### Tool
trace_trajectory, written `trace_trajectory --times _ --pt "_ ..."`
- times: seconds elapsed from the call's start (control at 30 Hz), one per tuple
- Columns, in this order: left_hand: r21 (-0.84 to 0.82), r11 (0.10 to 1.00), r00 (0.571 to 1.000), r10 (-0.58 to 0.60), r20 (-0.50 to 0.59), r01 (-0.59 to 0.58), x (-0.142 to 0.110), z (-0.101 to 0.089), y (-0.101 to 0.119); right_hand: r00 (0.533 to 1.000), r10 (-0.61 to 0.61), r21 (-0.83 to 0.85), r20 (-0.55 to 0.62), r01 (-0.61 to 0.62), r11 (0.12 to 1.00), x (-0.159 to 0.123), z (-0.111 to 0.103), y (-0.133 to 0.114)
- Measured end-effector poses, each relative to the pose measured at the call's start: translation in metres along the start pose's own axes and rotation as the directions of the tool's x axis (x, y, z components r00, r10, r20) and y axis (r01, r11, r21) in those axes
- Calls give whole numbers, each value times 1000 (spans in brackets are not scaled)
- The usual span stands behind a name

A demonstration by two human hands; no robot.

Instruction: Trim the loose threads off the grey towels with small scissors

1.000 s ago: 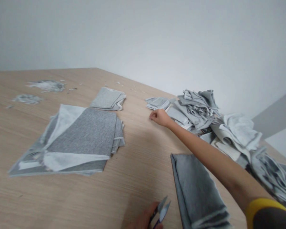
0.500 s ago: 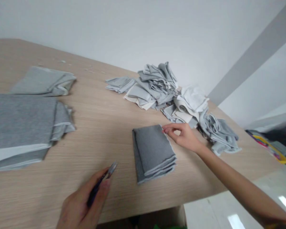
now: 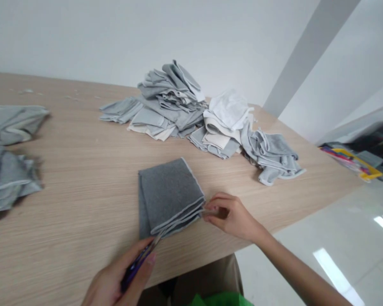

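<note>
A grey cloth (image 3: 172, 193) with white stitched edges lies folded in layers near the table's front edge. At its near right corner, my right hand (image 3: 231, 214) pinches the layered edge between thumb and fingers. My left hand (image 3: 123, 272) is closed around small thread snips (image 3: 138, 263) with a dark purple handle. Their metal tip reaches the cloth's near left corner; I cannot tell whether the blades are parted.
Piles of grey cloths (image 3: 172, 102) and white cloths (image 3: 230, 112) stand by the wall, with crumpled grey cloths (image 3: 274, 153) to their right. More folded cloths (image 3: 11, 178) lie at left on the wooden table (image 3: 83, 182). Light scraps (image 3: 27, 91) dot the back.
The view has shifted right. My right hand has gone from the cloth's far right corner to its near right corner. The snips' tip has come up to the cloth's near edge.
</note>
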State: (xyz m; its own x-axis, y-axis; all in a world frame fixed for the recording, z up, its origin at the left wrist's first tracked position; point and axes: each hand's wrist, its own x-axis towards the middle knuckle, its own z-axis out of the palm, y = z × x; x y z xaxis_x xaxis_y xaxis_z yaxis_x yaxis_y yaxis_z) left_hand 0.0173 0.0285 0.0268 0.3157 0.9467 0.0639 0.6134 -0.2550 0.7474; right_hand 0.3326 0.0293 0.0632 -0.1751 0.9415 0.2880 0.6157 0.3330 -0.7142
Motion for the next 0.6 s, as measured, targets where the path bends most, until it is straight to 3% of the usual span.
trace_trajectory --times 0.2,0.4,0.6 --pt "55 998 1000 -21 22 20 -2 6 12 981 -151 -94 -118 140 986 -2 14 10" --pt "30 998 998 -50 42 48 -1 6 12 969 -242 -217 -55 225 950 0 17 12" --pt "28 999 998 -39 42 38 -2 3 13 965 -252 -211 -75 232 950 -1 17 10"
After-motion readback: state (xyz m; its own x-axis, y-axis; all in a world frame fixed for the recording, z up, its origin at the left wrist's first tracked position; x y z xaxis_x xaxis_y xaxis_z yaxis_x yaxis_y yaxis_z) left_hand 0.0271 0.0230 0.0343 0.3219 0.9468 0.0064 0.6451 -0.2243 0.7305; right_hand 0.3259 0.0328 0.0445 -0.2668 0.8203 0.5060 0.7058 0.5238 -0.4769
